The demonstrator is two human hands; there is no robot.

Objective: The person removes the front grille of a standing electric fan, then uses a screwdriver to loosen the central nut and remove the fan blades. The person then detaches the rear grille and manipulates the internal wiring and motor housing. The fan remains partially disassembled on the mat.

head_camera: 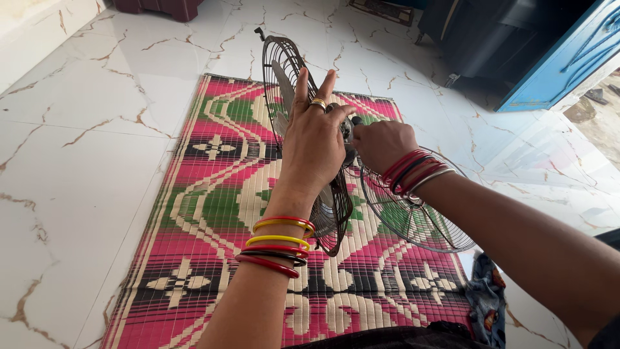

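The fan (310, 148) stands in the middle of the frame, upright on its edge over the woven mat (213, 207), with its wire guard (281, 71) turned edge-on to the camera. The left hand (314, 139) lies flat against the guard, fingers spread and open, only pressing to steady it. The right hand (381, 143) is closed around the small hub part (352, 126) at the centre, pinching it. A second, loose guard (413, 213) lies tilted at the lower right, near a crumpled cloth (485, 300).

The thin wires probably bend easily, and the whole looks rather light but awkward. I judge the rim or hub the safest place to hold. The fan's axle points to the right of the frame; its disc runs from upper frame down to centre.
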